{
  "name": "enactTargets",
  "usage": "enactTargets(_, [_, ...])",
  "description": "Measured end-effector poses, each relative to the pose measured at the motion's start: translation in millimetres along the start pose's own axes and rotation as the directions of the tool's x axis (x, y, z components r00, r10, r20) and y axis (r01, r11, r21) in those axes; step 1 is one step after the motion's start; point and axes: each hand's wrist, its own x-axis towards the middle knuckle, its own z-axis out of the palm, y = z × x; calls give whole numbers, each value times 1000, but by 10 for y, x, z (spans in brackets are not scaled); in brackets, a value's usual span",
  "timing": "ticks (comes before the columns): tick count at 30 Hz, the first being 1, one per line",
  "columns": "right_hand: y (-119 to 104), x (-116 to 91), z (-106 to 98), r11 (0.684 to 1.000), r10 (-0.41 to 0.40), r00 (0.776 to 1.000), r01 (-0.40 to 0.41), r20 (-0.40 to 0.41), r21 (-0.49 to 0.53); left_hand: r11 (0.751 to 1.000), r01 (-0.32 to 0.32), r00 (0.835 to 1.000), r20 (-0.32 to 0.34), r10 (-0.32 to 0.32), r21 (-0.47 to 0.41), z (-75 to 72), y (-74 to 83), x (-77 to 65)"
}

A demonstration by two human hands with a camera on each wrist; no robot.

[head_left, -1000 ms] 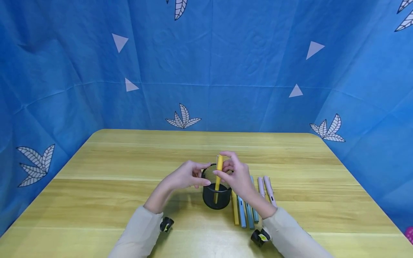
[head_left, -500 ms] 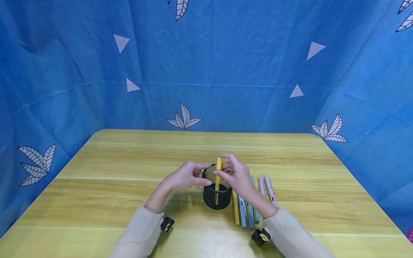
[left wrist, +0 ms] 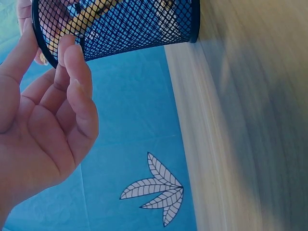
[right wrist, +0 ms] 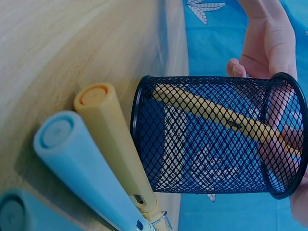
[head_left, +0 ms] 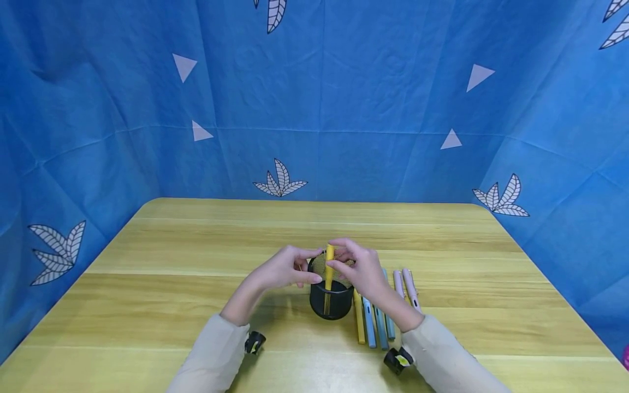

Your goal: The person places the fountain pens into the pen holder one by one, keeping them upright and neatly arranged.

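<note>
A black mesh pen holder [head_left: 342, 307] stands upright on the table. My left hand [head_left: 287, 268] holds its rim from the left, thumb at the near side and index finger at the far side. In my right hand [head_left: 361, 268] a yellow pen [head_left: 330, 267] is pinched near its upper end. Most of this pen is inside the holder, leaning slightly. Through the mesh in the right wrist view, the pen's lower end [right wrist: 166, 94] shows near the base. Right of the holder lie another yellow pen [head_left: 360, 322], a light blue pen [head_left: 369, 326] and two teal pens [head_left: 380, 330].
Two lilac pens [head_left: 409, 286] lie farther right, partly behind the right forearm. The wooden table [head_left: 196, 234] ends at a blue patterned cloth [head_left: 314, 98] behind. A black wrist camera [head_left: 254, 342] sits on the left sleeve, another camera [head_left: 398, 360] on the right.
The yellow pen has sunk lower into the holder and shifted slightly left, with my right fingertips following it down. My left hand stays at the rim. The lying pens have not moved.
</note>
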Motion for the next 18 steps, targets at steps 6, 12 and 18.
enactTargets(6, [-6,-5,0,1000,2,1000,-2,-17,-1,1000,1,1000,-1,-1,-2,4,-12,10])
enactTargets(12, [-6,-11,5,998,46,998,-44,-53,44,1000,8,1000,-2,-8,-11,9,-31,22])
enactTargets(18, [-5,-19,-10,993,55,997,-49,-55,111,1000,8,1000,-4,-8,-10,5,-30,13])
